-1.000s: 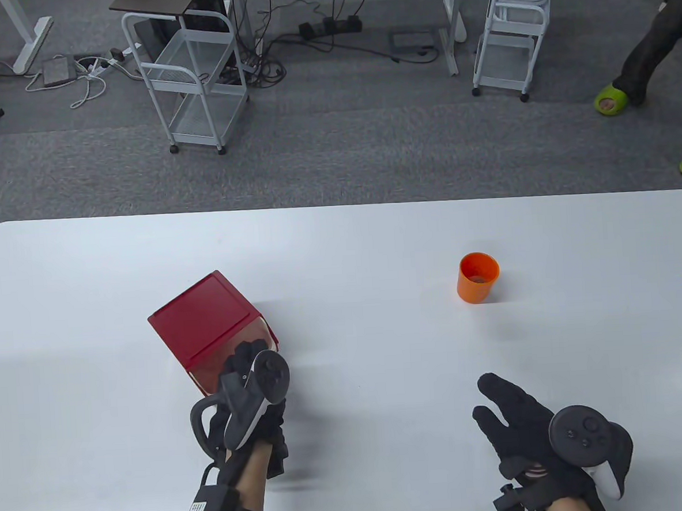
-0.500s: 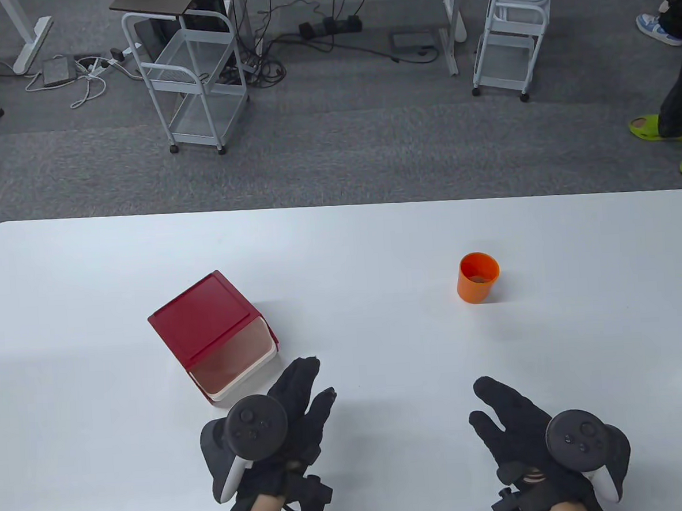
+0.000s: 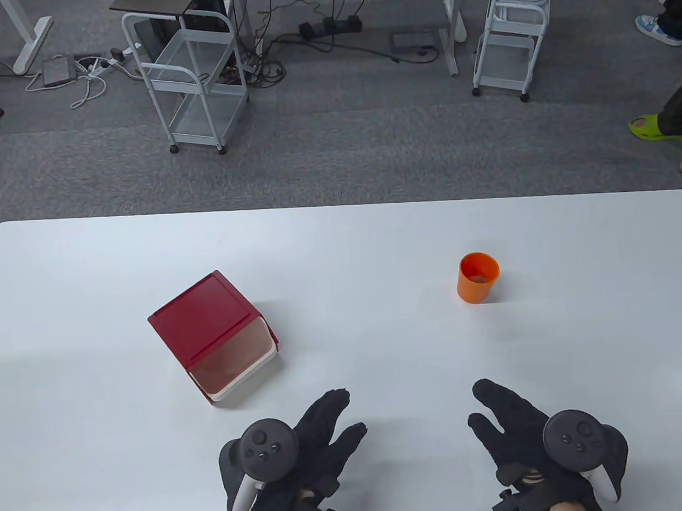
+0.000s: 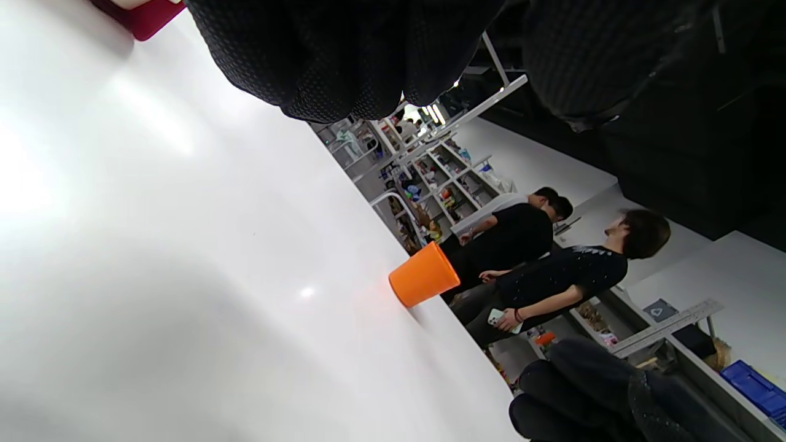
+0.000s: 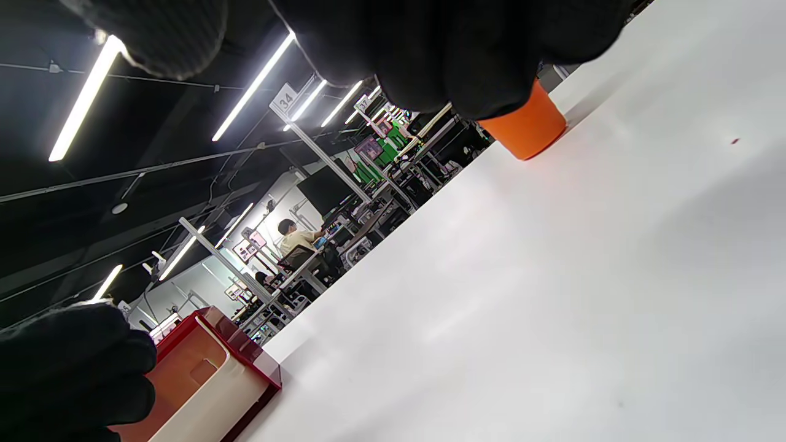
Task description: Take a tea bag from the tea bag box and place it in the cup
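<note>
Looks like the wrap-up step: left hand (image 3: 306, 448) and right hand (image 3: 519, 429) lie near the worktop's (image 3: 346, 249) front edge, fingers spread, holding nothing. Something brownish, likely the tea bag (image 3: 480, 279), sits in the orange cup (image 3: 478, 277); the red tea bag box (image 3: 210, 330) is closed. Next move: probably none.

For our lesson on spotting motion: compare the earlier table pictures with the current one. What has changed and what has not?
The left hand has let go of the red tea bag box and drawn back toward the table's near edge, fingers now spread and holding nothing. The box front now looks closed. The right hand, the box and the orange cup stayed in place.
</note>
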